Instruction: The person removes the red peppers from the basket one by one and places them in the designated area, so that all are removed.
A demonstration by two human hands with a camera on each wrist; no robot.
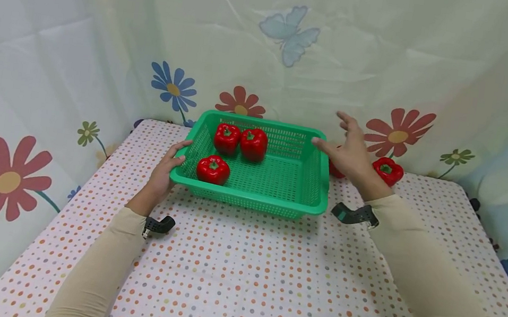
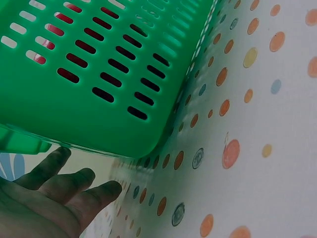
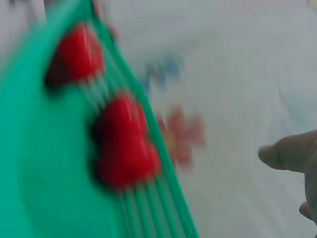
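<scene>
Three red bell peppers lie in the green basket [image 1: 239, 195]: two side by side at the back [image 1: 226, 139] and one at the front left [image 1: 213, 169]. My left hand [image 1: 164, 172] touches the basket's left rim, fingers extended; in the left wrist view that hand [image 2: 59, 198] is beside the green wall [image 2: 114, 124]. Above and beyond the basket's right side, my right hand [image 1: 351, 152] is spread with nothing in it. Behind it, a partly hidden pepper [image 1: 336, 170] is beside the basket. The right wrist view is blurred and shows part of the right hand [image 3: 292, 153].
Another red pepper [image 1: 388, 171] sits on the dotted tablecloth [image 1: 238, 274] to the right, by the right wrist. A flowered curtain [image 1: 345, 47] hangs behind the table and at both sides. Small dark objects stand near the table's right edge.
</scene>
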